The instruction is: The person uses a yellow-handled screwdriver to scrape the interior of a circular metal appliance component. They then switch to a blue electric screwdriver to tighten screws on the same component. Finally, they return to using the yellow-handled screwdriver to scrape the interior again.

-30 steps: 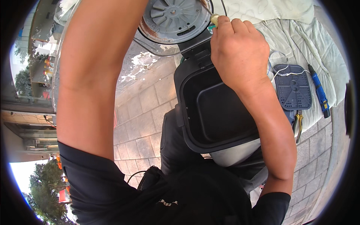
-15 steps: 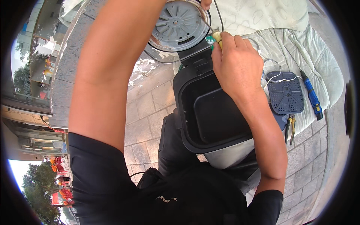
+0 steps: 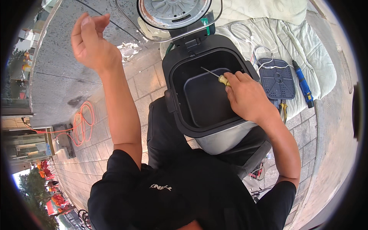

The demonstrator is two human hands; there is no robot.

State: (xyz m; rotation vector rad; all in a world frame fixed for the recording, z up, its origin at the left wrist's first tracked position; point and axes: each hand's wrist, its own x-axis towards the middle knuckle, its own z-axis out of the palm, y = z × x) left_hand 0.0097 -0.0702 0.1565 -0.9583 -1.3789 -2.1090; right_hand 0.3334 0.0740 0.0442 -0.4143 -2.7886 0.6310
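My right hand (image 3: 251, 96) grips a screwdriver (image 3: 223, 79) by its yellowish handle, its thin shaft pointing up and left over the black, square-cornered pot of a cooker (image 3: 226, 142). That cooker stands between my legs with its hinged lid (image 3: 174, 10) thrown back. The lid's underside is a round metal plate with brown stains along its rim, and a thin grey loop runs around it. Off to the left, above a grey stone ledge, my left hand (image 3: 94, 44) is raised with curled fingers; what it may hold is hidden.
A pale quilted cloth (image 3: 318, 57) lies at the right, bearing a dark perforated plate (image 3: 276, 78), thin wires, a blue pen-shaped tool (image 3: 304, 84) and yellow-and-black pliers (image 3: 283, 109). An orange cord (image 3: 82, 122) is coiled on the paving beside the grey ledge (image 3: 73, 86).
My left hand has come away from the lid and moved left over the ledge. My right hand has drawn the screwdriver back from the lid to above the pot. The view has shifted.
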